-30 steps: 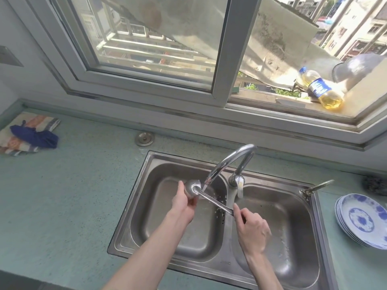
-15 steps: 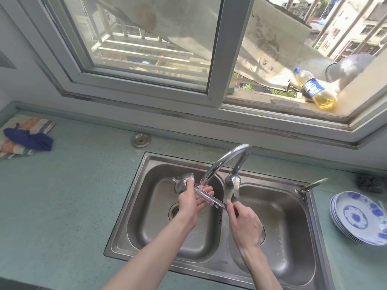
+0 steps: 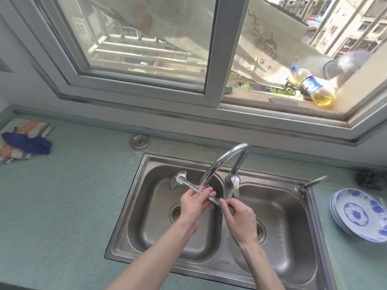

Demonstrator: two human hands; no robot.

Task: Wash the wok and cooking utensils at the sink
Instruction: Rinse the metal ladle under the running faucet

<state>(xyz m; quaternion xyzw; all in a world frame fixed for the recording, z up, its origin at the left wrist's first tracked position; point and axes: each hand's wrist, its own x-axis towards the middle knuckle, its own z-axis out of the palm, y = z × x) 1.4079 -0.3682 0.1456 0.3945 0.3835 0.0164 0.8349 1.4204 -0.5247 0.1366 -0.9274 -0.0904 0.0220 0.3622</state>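
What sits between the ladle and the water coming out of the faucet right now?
Nothing visible. The stream from the faucet falls straight onto the ladle handle, where the left hand rubs it. The right hand pinches the handle's end, off to the side of the stream.

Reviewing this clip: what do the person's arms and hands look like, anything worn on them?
Both forearms are bare as far as the frame shows, with no sleeves in view. The left hand and right hand wear no gloves; no rings, watch or bracelet are visible.
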